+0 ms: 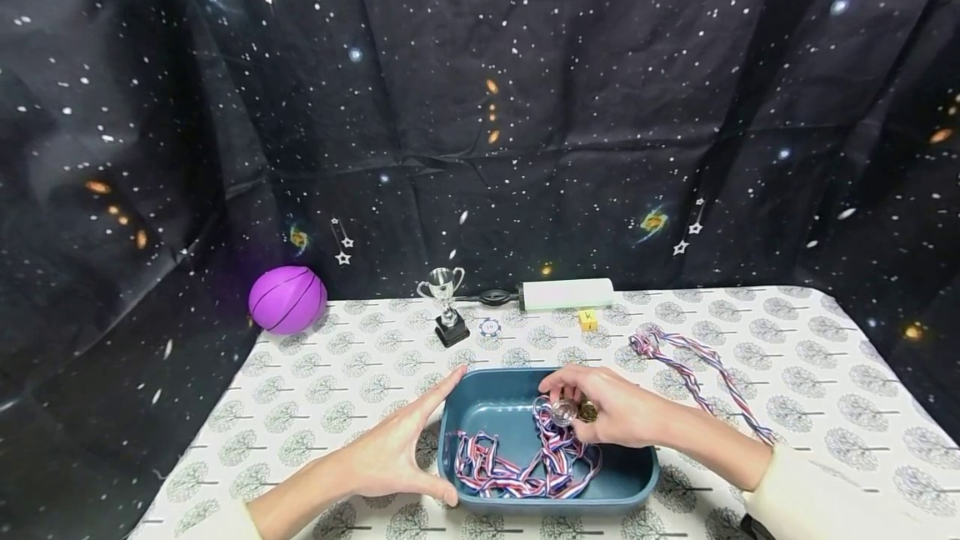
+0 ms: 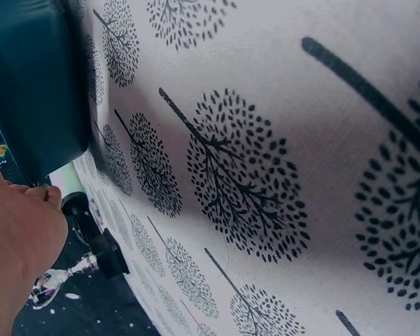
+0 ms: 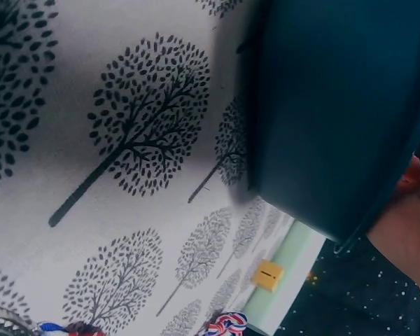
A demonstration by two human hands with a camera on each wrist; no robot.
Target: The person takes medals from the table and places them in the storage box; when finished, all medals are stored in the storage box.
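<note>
Blue tray (image 1: 637, 477) sits at bottom centre of the head view, w/ striped ribbons (image 1: 525, 469) piled inside. Left hand (image 1: 390, 448) lies flat, fingers straight and spread against the tray's left wall. Right hand (image 1: 615, 407) is over the tray's upper right, fingertips pinching a medal (image 1: 564, 412). More ribbons (image 1: 697, 369) lie on the tablecloth (image 1: 825, 373) right of the tray. Purple ball (image 1: 287, 299), small trophy (image 1: 446, 302) and yellow block (image 1: 588, 319) sit near the table's far edge.

Two bare hands in shot, no gloves, rings or watch showing. The left hand (image 1: 393, 452) runs into a bare forearm; the right hand (image 1: 611, 407) too, both arms ending in cream-white sleeves (image 1: 806, 494) pushed back.
</note>
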